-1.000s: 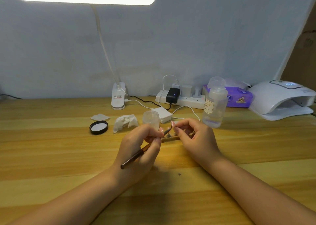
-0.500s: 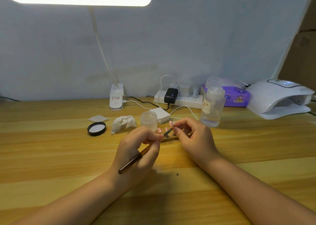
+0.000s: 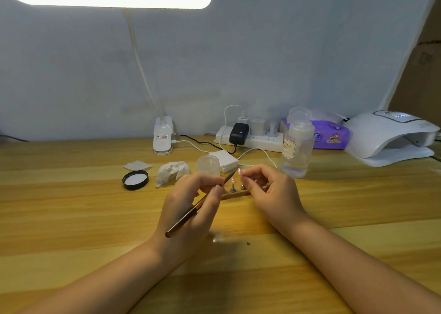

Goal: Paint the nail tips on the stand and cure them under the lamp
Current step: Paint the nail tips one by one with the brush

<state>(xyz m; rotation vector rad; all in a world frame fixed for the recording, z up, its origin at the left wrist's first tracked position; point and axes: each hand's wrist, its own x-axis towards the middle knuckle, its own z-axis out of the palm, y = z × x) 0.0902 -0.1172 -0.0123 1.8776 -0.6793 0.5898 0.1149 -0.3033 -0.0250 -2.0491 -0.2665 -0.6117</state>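
Observation:
A wooden nail stand lies on the desk between my hands, with small metal holders standing on it. My left hand grips a brown brush, whose tip points up and right toward a pink nail tip. My right hand pinches that nail tip between thumb and forefinger, just above the stand. Another pink tip sits on a holder. The white curing lamp stands at the far right of the desk.
Behind the stand are a small clear jar, its black lid, a crumpled tissue, a clear liquid bottle, a power strip with cables, a purple tissue pack and a desk-light base.
The view has shifted slightly. Both hands stay at the stand; the right hand's pinched nail tip sits a little higher and the brush tip stays close to it.

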